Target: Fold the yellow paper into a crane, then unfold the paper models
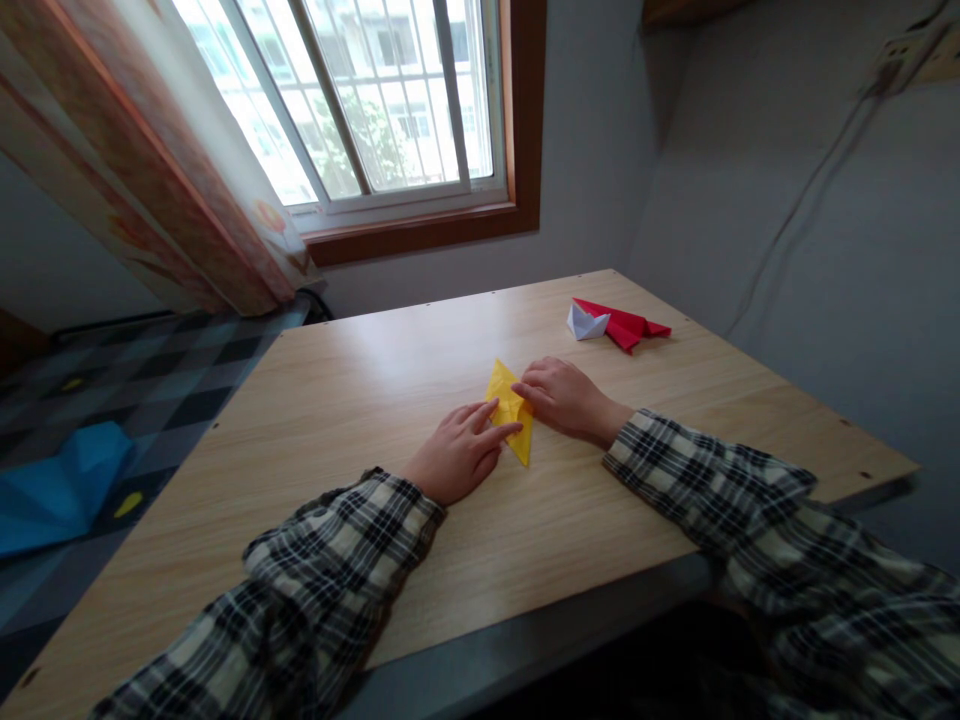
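Plaid sleeves [315,590], hands pressing yellow paper [512,410], red plane [624,324] beyond

view: one head camera, worn by the person, above the near edge of the table [390,380]
facing: forward and down across the table, toward the window [360,100] behind its far edge
nearness: close; sleeves fill the bottom
shared: none, single view

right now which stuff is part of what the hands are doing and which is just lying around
In use:
- yellow folded paper
- left hand, fingers flat on it
- right hand, pressing its edge

Lying about:
- red folded paper
- white paper boat
- blue paper on the floor
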Demonstrator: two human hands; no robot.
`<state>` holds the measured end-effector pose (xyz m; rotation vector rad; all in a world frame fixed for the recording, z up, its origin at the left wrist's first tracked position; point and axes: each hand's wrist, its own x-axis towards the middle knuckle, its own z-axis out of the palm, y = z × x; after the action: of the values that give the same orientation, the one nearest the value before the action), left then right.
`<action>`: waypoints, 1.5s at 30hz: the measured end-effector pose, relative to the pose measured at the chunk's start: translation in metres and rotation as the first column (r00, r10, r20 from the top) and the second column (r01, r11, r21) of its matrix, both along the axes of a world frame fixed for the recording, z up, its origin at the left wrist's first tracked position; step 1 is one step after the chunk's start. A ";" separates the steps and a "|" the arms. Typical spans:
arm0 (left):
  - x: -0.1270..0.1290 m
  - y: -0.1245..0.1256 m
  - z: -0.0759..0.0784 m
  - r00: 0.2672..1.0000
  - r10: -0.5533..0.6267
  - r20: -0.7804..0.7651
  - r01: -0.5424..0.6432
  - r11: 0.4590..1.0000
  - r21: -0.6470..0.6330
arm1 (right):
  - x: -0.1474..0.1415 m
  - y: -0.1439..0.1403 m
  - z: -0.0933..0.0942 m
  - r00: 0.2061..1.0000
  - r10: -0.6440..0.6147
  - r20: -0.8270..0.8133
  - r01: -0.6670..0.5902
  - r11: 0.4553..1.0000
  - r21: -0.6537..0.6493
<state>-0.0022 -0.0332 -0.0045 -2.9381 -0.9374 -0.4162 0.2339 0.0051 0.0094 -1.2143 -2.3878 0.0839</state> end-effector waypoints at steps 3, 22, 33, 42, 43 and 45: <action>0.000 -0.001 0.001 0.999 0.044 0.003 -0.044 0.999 -0.028 | 0.000 0.001 -0.002 0.999 -0.016 -0.041 0.016 1.000 -0.003; -0.001 0.005 -0.004 0.969 0.195 0.150 -0.177 0.976 -0.128 | 0.002 0.003 -0.005 0.999 0.041 0.007 -0.041 0.999 -0.011; -0.001 0.006 0.006 0.882 0.335 0.331 -0.253 0.930 -0.268 | 0.002 0.004 -0.005 0.999 0.026 -0.032 -0.028 0.997 -0.069; 0.000 0.006 0.007 0.929 0.255 0.270 -0.194 0.953 -0.233 | 0.003 0.003 -0.003 0.998 -0.066 -0.024 0.064 0.994 -0.088; 0.000 0.006 0.007 0.935 0.246 0.257 -0.189 0.956 -0.227 | 0.003 0.003 -0.003 0.997 -0.075 -0.023 0.073 0.993 -0.090; 0.000 0.006 0.007 0.945 0.227 0.234 -0.178 0.961 -0.213 | 0.003 0.003 -0.002 0.996 -0.086 -0.021 0.084 0.992 -0.093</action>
<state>-0.0021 -0.0269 0.0022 -2.9557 -1.3699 -0.7486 0.2372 0.0084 0.0069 -1.3474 -2.3304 0.1829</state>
